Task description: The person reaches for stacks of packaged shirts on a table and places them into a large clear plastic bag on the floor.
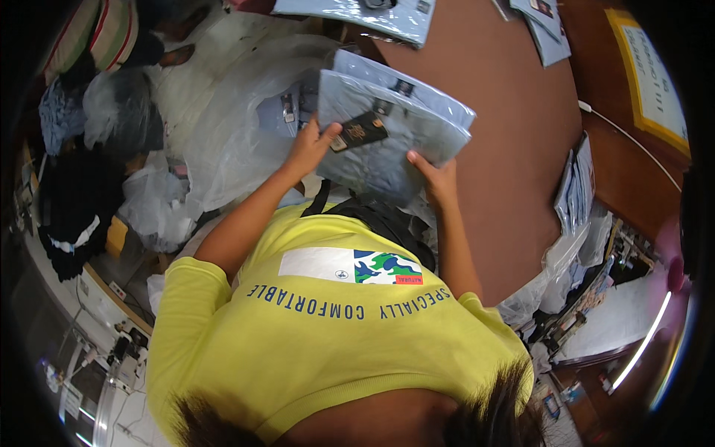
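Observation:
Two folded light-blue garments in clear plastic packs (387,145) are held up in front of me, one overlapping the other. A black tag (360,132) with gold-coloured print lies on the front pack. My left hand (313,145) grips the packs' left edge, its thumb on the front beside the tag. On the lower right side, my right hand (438,177) is closed round the edge with its thumb on the front. The fingers behind the packs are hidden. Just left of them, a large clear plastic bag (238,134) gapes, with more light-blue packed garments (277,113) inside.
A brown table (514,186) extends to the right. Packed garments (387,18) lie at its far edge, others (549,33) at far right. A stack of packs (575,186) leans at its right side, near a white cable (633,134). Plastic-wrapped bundles (123,112) and dark cloth (78,201) lie left.

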